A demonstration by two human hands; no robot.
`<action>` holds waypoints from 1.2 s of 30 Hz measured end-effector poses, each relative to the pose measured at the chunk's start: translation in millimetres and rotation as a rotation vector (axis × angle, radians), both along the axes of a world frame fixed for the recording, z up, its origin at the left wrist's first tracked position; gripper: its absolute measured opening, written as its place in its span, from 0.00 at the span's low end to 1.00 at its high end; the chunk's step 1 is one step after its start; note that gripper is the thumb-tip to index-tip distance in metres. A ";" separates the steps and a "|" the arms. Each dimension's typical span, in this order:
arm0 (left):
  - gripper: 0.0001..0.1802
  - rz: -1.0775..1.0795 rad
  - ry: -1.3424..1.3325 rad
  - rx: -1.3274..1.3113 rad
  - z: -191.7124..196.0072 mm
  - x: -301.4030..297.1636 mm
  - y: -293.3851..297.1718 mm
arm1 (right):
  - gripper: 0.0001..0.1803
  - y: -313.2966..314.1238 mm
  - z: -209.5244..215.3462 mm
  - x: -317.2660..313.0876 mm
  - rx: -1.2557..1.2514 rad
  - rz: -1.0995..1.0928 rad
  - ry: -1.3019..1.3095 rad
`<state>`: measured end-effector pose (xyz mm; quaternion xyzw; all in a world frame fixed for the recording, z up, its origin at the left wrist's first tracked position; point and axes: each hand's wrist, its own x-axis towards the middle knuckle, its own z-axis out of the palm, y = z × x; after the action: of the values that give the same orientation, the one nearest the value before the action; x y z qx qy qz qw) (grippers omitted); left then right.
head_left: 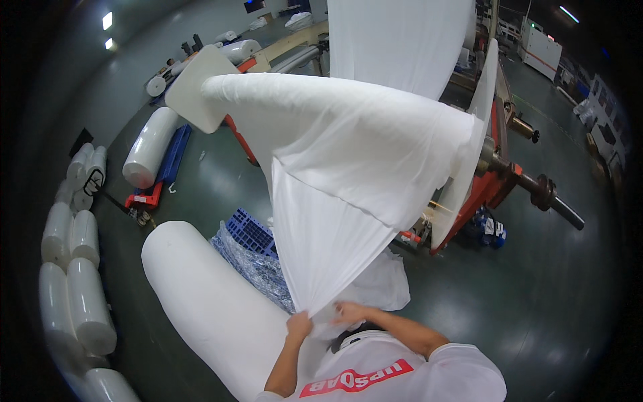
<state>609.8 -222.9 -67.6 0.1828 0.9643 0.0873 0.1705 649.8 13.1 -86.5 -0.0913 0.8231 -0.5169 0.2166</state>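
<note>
Stretching down from a wide roll (335, 114) on the machine, the white cloth (321, 228) is gathered to a narrow bunch at its lower end, in front of the person's body. This bunch is gripped by the left hand (299, 325), whose fingers are closed around it. The right hand (353, 313) is held just beside it, with its fingers partly curled; whether any cloth is pinched there cannot be told. Loose white material (385, 281) is spread beyond the right hand. The roll is set between two white end plates (197, 90), and a metal shaft (562, 209) is seen jutting out at the right. Behind it, a white sheet (398, 40) is hung. On the floor at the left, a long white bolster-like roll (214, 308) is laid, with crumpled clear plastic (258, 268) and a blue crate (249, 231) beside it. Farther left, smaller wrapped rolls (94, 321) are lined up.
</note>
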 end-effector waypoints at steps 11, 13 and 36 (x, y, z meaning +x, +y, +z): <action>0.40 0.186 -0.213 0.179 -2.8 44.2 -53.1 | 0.24 71.6 73.3 -75.9 -0.355 -1.127 0.048; 0.41 0.167 0.013 0.504 26.8 24.2 0.8 | 0.22 28.2 48.4 -51.6 -0.021 -0.671 -0.052; 0.36 0.093 -0.374 -0.122 -18.7 65.9 -93.0 | 0.33 72.8 -7.9 -66.7 -0.572 -0.890 -0.133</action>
<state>675.7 -315.9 -86.3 0.1078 0.9267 0.0691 0.3532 583.2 85.9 -94.4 0.2445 0.5930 -0.7671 -0.0053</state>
